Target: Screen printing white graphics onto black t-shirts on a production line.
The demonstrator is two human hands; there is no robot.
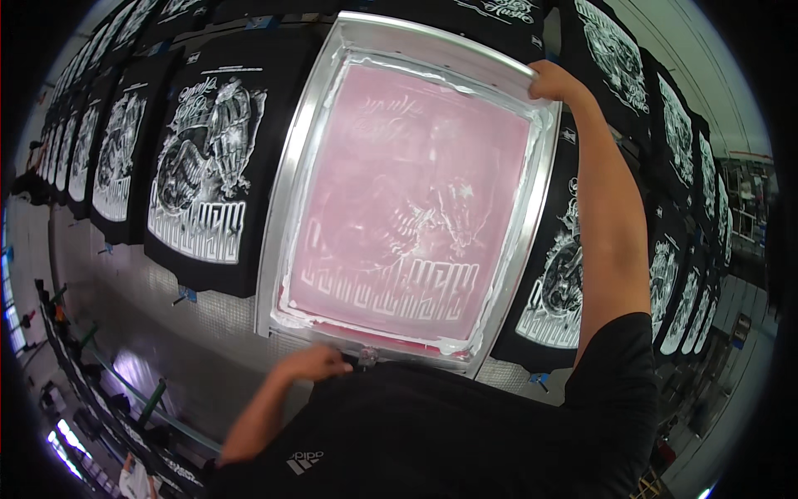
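A screen printing frame point(285, 179) of silvery metal lies tilted in front of me, with pink mesh point(374, 179) stretched inside it. White ink point(490, 320) is smeared along the mesh's edges, and faint white artwork shows through. At the far right corner my right hand point(555, 81) is closed around the frame's edge, arm stretched out. By the near edge hovers my left hand point(314, 363), blurred by motion, its fingers partly curled. It is close to a small metal fitting point(367, 356) at the middle of that edge; contact between them cannot be made out.
Black shirts point(208, 158) with white prints lie in rows on both sides and beyond the frame. Small blue-handled fittings point(186, 294) stick out below them. A dark rail with green bars point(154, 402) runs at the lower left, where another person point(137, 480) is partly visible.
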